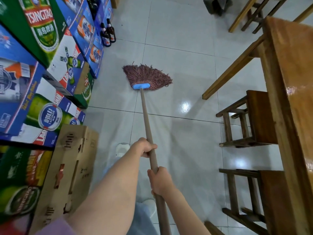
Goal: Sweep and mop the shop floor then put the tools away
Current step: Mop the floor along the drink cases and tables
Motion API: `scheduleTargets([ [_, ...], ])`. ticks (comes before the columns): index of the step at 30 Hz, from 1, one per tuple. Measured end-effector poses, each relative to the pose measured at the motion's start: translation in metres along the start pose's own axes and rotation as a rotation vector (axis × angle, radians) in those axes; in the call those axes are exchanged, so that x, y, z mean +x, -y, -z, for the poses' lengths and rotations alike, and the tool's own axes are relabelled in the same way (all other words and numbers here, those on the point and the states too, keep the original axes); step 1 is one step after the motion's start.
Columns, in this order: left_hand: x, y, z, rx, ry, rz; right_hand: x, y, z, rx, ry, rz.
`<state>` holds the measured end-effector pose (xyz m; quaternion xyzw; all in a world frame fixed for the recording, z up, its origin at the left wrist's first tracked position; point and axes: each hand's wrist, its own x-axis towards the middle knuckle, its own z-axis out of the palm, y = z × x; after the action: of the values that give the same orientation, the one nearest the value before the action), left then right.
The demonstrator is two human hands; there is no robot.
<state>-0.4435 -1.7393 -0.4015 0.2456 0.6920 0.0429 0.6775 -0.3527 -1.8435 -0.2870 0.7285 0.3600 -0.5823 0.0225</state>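
We grip the mop handle (147, 119) with both hands: left hand (145, 147) curled round it ahead, right hand (158, 181) clamped just behind. The mop head (147, 76) (reddish strands, blue clamp) lies on the tiled floor (183, 48) well beyond our left hand.

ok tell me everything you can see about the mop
The mop has a fan of reddish-brown yarn strands spread flat on the pale floor tiles, clamped in a blue plastic head on a long brownish handle that looks wooden. The handle slants back toward the person. The left hand grips it higher up the shaft, the right hand just below. The head lies near stacked beer cartons.
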Motion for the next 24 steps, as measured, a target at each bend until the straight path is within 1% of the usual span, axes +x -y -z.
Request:
scheduleTargets([
  [3,0.003,0.002,0.003,-0.033,0.001,-0.021,0.003,0.001,0.0,-0.075,-0.024,0.014],
  [8,0.013,-0.014,0.014,-0.046,0.0,-0.052,0.024,0.018,0.004,-0.148,-0.049,0.008],
  [14,0.031,-0.035,0.049,-0.018,0.005,-0.052,0.048,0.05,-0.008,-0.046,-0.035,-0.012],
  [24,0.065,-0.091,0.123,0.01,0.007,-0.065,0.093,0.136,-0.021,0.02,-0.009,-0.036],
])
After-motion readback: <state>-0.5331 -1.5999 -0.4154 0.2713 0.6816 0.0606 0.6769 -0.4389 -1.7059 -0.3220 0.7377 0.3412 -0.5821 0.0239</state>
